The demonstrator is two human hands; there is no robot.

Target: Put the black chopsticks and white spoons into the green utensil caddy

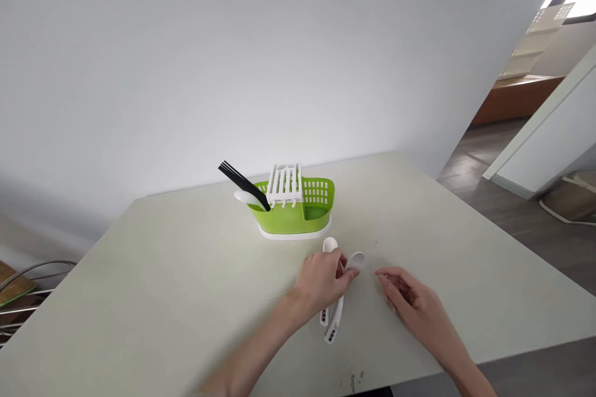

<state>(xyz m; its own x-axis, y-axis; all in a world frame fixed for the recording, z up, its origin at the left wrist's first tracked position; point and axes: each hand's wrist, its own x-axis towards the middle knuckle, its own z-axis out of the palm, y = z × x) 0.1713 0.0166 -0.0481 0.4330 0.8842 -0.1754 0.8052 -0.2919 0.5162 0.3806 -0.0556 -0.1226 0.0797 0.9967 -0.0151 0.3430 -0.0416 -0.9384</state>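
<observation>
White plastic makes up the two spoons (336,298) lying side by side on the pale table (153,298), their rounded bowls pointing toward 12 o'clock and their handles toward 6. Each handle end carries small dark markings, too tiny to read. The left hand (321,280) rests over the middle of the spoons, fingers curled around the handles in a loose pinch, with the bowls showing just past the fingertips. At 3 o'clock of the spoons, the right hand (412,298) lies near the table with fingers relaxed and spread, holding nothing, apart from the spoons and from the other hand.

At 12 o'clock of the hands stands a green caddy (298,211) on a white base, with slotted walls and a white rack (285,185) set on top. From its left compartment, leaning toward 10 o'clock, a black fork (242,181) and another white spoon (246,197) stick out.
</observation>
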